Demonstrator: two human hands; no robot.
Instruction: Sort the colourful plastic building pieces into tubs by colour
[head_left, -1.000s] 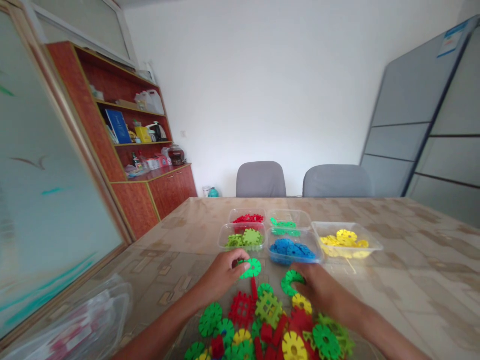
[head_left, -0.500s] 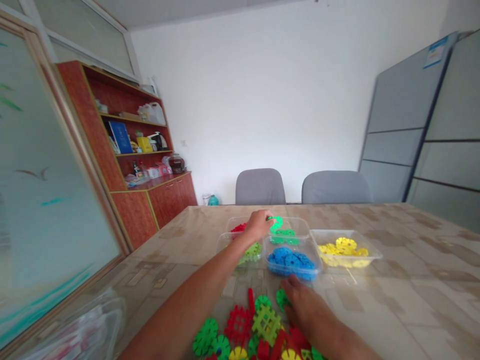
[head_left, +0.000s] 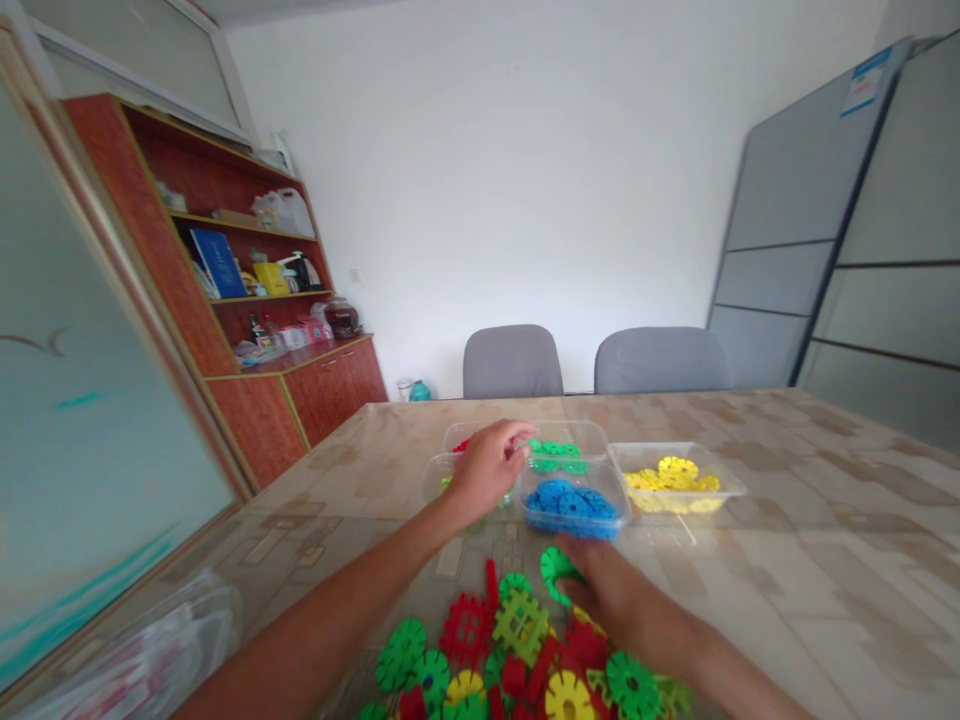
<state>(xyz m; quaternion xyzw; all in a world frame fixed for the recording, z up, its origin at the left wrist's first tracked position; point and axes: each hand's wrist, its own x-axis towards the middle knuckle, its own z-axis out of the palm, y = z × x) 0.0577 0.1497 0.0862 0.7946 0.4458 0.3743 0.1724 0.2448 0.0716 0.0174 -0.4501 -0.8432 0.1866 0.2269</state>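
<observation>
My left hand (head_left: 489,462) is over the red and light-green tubs, its fingers loosely apart and nothing visible in them. Just right of its fingertips, green snowflake discs (head_left: 556,452) lie in a clear tub at the back. My right hand (head_left: 606,578) holds a green snowflake disc (head_left: 556,572) at its edge, in front of the tub of blue discs (head_left: 571,498). Below it spreads a mixed pile with a red lattice piece (head_left: 466,628), a light-green lattice piece (head_left: 521,625), a yellow disc (head_left: 568,695) and several green discs.
A clear tub of yellow discs (head_left: 675,478) stands at the right of the group. Clear plastic lids or bags (head_left: 150,650) lie at the table's left. Two grey chairs (head_left: 512,362) stand behind the patterned table (head_left: 795,520).
My left hand carried a green disc forward to the back tub, let it go there and drew back a little. My right hand keeps its green disc near the pile.
</observation>
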